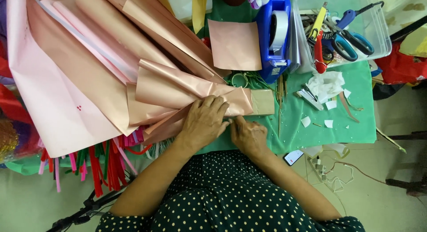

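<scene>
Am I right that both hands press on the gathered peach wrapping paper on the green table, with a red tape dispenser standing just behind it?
Not quite: the tape dispenser is blue, not red, as the head view shows. The rest holds: the left hand and right hand press on the gathered peach wrapping paper on the green table, with the dispenser just behind it.

Brightness: we see an evenly bright, daylight-like scene.
Shadows: soft and faint; a slight one lies under our left hand [202, 123].
Glare: a mild sheen runs along the rose-gold wrapping paper [178, 87] folds and the clear plastic bin [378, 34].
Sharpness: we find the centre crisp.
Edges: wide-angle stretch, slightly softer at the corners.
</scene>
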